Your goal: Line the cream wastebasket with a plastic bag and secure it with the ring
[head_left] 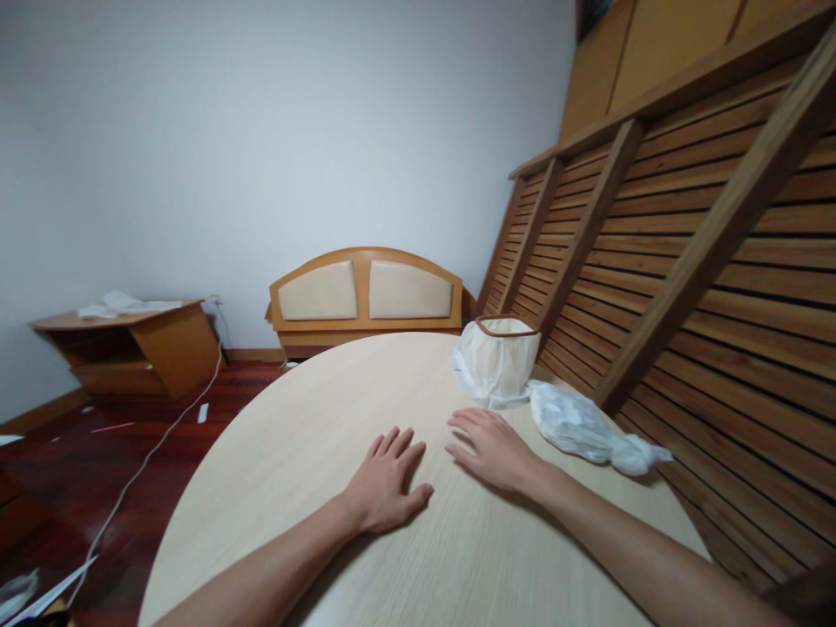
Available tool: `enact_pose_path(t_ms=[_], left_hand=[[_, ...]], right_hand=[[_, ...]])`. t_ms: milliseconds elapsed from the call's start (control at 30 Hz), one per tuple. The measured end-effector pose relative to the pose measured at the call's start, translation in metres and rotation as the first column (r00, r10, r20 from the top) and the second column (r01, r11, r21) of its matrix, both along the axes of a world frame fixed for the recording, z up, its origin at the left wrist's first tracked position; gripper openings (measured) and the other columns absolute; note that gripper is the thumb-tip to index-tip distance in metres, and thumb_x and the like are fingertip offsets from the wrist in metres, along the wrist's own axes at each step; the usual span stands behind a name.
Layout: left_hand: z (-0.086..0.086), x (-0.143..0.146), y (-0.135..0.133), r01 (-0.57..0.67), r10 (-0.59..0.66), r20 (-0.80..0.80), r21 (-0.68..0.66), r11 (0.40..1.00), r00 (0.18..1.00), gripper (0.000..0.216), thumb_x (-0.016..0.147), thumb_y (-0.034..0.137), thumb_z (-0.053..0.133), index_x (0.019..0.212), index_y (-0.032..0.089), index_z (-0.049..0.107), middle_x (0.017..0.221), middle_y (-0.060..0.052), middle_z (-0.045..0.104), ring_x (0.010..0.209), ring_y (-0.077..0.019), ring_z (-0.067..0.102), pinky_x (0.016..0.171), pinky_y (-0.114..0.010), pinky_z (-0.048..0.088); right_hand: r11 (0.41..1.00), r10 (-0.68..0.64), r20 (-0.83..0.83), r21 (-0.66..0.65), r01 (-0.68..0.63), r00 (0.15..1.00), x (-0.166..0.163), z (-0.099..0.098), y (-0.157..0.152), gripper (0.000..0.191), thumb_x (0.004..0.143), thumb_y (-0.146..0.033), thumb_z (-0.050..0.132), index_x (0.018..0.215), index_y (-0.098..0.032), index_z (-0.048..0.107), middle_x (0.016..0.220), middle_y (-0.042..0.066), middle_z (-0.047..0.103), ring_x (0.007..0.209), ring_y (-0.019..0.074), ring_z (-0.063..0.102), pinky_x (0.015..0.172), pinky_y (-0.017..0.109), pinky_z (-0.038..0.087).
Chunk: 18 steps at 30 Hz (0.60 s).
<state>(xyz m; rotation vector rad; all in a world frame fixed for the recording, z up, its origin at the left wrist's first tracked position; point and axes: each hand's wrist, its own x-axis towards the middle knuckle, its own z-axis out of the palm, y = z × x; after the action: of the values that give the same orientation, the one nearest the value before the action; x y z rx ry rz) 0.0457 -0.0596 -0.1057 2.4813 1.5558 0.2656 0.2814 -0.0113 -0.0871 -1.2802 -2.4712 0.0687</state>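
Note:
My left hand lies palm down on the round pale wooden table, its fingers spread and nothing in it. To its right, my right hand is also palm down at the tabletop, fingers stretched out and holding nothing. Just beyond the right hand stands a bin with a brown rim, wrapped in a whitish plastic bag. Right of that hand lies a knotted, translucent plastic bag; its contents cannot be made out. Neither hand touches the bin or the bag.
A large slatted wooden frame leans along the right side, close to the table edge. Past the table is a padded headboard. At left, a low wooden cabinet and a white cable are on the dark red floor.

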Motion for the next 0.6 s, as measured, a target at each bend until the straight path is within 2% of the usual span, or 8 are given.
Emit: enact_pose_path(t_ms=[100,200,300,400,600], left_hand=[[0.001,0.000,0.000,-0.005,0.005,0.004,-0.013,1.000,1.000,0.070,0.089,0.055,0.051,0.150,0.021,0.043,0.162,-0.013,0.029,0.151,-0.0362,0.021,0.122,-0.055,0.019],[0.002,0.000,0.000,-0.006,0.006,0.007,-0.030,1.000,1.000,0.071,0.089,0.056,0.050,0.151,0.020,0.042,0.163,-0.013,0.028,0.151,-0.0363,0.020,0.122,-0.055,0.018],[0.004,0.000,0.001,-0.005,0.006,0.012,-0.042,0.999,1.000,0.072,0.089,0.057,0.050,0.151,0.021,0.041,0.163,-0.013,0.028,0.151,-0.0367,0.019,0.122,-0.055,0.018],[0.004,0.000,0.001,-0.006,0.007,0.022,-0.050,0.999,1.000,0.072,0.089,0.056,0.050,0.151,0.021,0.042,0.163,-0.013,0.028,0.151,-0.0369,0.019,0.123,-0.056,0.018],[0.005,-0.001,0.002,0.000,0.001,0.031,-0.053,0.999,1.000,0.072,0.089,0.057,0.050,0.151,0.020,0.042,0.163,-0.013,0.027,0.151,-0.0366,0.019,0.123,-0.056,0.017]], right_hand=[[0.983,-0.092,-0.025,0.158,0.095,0.995,0.008,0.025,0.032,0.035,0.097,-0.035,0.052,0.122,-0.015,0.066,0.127,0.012,0.068,0.119,0.0267,0.059,0.106,0.042,0.041],[0.937,-0.212,-0.014,0.280,0.207,0.977,0.022,0.053,0.071,0.032,0.097,-0.026,0.049,0.122,-0.014,0.066,0.125,0.012,0.068,0.119,0.0270,0.059,0.105,0.040,0.040],[0.884,-0.352,-0.039,0.314,0.346,0.935,0.037,0.073,0.105,0.034,0.098,-0.023,0.045,0.125,-0.014,0.064,0.128,0.012,0.067,0.121,0.0255,0.057,0.104,0.036,0.040],[0.863,-0.408,-0.051,0.303,0.404,0.911,0.047,0.079,0.127,0.034,0.097,-0.021,0.044,0.122,-0.011,0.065,0.126,0.015,0.067,0.120,0.0256,0.057,0.102,0.035,0.039],[0.834,-0.479,-0.075,0.270,0.481,0.874,0.053,0.071,0.143,0.034,0.098,-0.023,0.043,0.119,-0.012,0.068,0.116,0.017,0.071,0.108,0.0281,0.061,0.094,0.039,0.041]])
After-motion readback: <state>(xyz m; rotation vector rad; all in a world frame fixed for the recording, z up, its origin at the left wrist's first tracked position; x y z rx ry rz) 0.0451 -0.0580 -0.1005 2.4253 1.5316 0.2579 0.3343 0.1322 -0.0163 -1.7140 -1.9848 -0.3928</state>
